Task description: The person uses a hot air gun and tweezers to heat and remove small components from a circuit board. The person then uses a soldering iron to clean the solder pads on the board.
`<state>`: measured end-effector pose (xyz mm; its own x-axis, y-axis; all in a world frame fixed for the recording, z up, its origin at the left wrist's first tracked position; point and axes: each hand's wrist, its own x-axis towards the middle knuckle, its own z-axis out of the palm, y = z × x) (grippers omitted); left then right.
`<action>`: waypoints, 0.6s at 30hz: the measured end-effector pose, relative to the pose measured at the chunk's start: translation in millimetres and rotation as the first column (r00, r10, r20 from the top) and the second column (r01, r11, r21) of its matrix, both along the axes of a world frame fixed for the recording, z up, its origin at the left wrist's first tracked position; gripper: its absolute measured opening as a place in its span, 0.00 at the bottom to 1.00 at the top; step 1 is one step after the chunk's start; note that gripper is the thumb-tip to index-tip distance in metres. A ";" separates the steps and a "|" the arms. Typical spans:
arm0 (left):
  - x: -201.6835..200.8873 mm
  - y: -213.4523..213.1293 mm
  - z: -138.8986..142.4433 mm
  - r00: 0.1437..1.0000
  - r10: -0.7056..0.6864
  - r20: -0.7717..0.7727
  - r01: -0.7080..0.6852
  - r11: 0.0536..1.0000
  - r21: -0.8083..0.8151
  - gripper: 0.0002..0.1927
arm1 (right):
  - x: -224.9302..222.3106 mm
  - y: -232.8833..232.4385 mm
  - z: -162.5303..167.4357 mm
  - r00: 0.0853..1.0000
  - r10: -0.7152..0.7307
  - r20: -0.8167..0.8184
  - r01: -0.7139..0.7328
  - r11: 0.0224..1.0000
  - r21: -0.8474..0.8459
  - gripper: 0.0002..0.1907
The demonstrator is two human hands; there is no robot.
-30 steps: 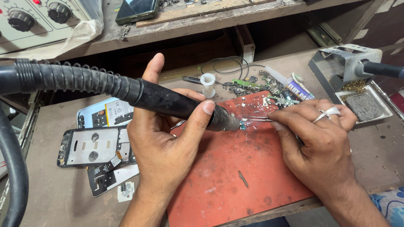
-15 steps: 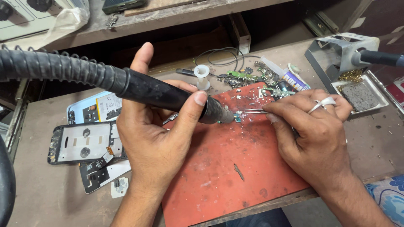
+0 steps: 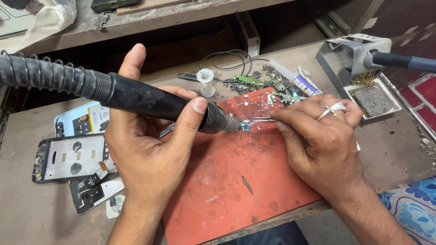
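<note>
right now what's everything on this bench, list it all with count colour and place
black hot-air wand with ribbed hose: 1, black, held over the mat
thin metal tweezers: 1, silver, at the wand tip
small green circuit board: 1, green, on the mat under the tip
red rubber work mat: 1, red, bench centre
stripped phone frames: 2 or more, black and white, left
white solder spool: 1, white, behind the mat
grey soldering iron stand: 1, grey, right rear
left hand: 1, grips the wand
right hand: 1, ringed, fingers pinch the tweezers

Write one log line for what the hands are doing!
left hand: grips hot-air wand | right hand: holds tweezers | small board: on red mat
</note>
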<state>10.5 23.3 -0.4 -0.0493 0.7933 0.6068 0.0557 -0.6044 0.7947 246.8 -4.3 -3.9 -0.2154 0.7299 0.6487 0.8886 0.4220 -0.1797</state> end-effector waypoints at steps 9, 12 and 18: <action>0.5 -1.6 2.3 0.999 0.030 -0.034 -0.029 1.000 0.009 0.38 | -1.1 0.5 0.0 1.000 0.003 0.003 -0.003 1.000 0.002 0.04; 0.3 -1.5 3.4 1.000 0.025 -0.019 -0.025 1.000 -0.009 0.39 | -1.0 0.4 -0.2 1.000 -0.002 0.003 0.002 1.000 -0.001 0.05; -0.8 -0.4 3.2 1.000 0.009 0.001 -0.009 1.000 0.003 0.38 | -1.4 1.2 -0.6 1.000 0.003 0.006 -0.003 1.000 -0.002 0.04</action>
<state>9.7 22.9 2.9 -0.0566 0.7912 0.6090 0.0602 -0.6061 0.7931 245.5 -3.1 -4.5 -0.2215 0.7305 0.6460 0.8884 0.4243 -0.1751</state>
